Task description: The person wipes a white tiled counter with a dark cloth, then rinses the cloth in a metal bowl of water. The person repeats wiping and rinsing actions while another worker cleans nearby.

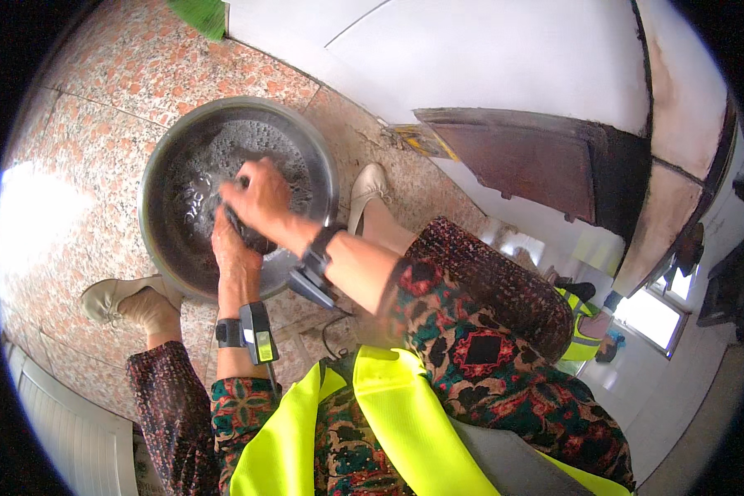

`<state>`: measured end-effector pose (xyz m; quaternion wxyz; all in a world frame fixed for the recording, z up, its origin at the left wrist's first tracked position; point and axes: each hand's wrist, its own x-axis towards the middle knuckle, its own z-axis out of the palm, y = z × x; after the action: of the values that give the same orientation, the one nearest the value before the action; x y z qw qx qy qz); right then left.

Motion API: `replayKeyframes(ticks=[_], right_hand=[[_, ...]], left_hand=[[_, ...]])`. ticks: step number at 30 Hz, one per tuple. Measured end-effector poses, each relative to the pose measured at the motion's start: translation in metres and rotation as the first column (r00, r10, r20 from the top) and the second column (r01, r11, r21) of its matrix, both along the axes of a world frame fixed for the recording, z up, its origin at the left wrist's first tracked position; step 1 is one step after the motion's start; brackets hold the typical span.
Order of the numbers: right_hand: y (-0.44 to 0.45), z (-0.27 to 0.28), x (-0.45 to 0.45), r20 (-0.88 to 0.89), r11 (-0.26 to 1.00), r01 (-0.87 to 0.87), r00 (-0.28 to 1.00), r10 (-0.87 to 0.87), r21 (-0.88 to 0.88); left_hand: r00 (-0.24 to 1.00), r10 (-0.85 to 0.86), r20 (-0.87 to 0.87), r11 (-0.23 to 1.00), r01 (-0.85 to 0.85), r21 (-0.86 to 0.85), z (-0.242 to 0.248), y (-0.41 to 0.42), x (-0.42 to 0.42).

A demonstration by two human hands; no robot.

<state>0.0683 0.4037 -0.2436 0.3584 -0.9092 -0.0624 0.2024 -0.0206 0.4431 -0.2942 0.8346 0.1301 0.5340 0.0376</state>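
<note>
A round basin [155,242] stands on the floor between my feet, with foamy, dark-looking water [254,139] in it. Over the water my right hand [263,195] is curled around a dark wet item [257,240], probably a cloth, and is blurred by motion. My left hand [234,245] grips the same item just below, its thumb side towards the right hand. Much of the item is hidden by the fingers and the right wrist. Each forearm wears a black strap with a small device.
Speckled tiles [111,118] cover the floor. My shoes [369,186] flank the basin. A white wall with a dark brown panel [521,158] rises at the right, a green mat [201,15] lies at the top, and another person in a yellow vest [583,338] is farther right.
</note>
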Motion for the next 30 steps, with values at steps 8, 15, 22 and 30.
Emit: replayKeyframes(ticks=[8,15,22,30], right_hand=[[-0.014,0.011,-0.031,-0.261,0.975,0.081,0.965,-0.025,0.206],[0.005,-0.028,0.009,0.242,0.998,0.048,0.969,-0.054,0.031],[-0.009,0.015,-0.029,0.095,0.919,-0.308,0.951,0.294,0.247],[-0.005,-0.024,0.017,0.012,0.981,-0.173,0.985,0.173,0.085]], left_hand=[[0.909,0.192,0.369,0.951,-0.079,-0.300,0.008,0.018,0.005],[0.984,-0.062,0.164,0.994,0.075,-0.079,-0.002,-0.004,0.000],[0.880,0.224,0.419,0.926,-0.058,-0.372,-0.036,0.011,-0.023],[0.994,-0.072,-0.088,0.967,0.091,0.239,-0.004,-0.005,-0.003]])
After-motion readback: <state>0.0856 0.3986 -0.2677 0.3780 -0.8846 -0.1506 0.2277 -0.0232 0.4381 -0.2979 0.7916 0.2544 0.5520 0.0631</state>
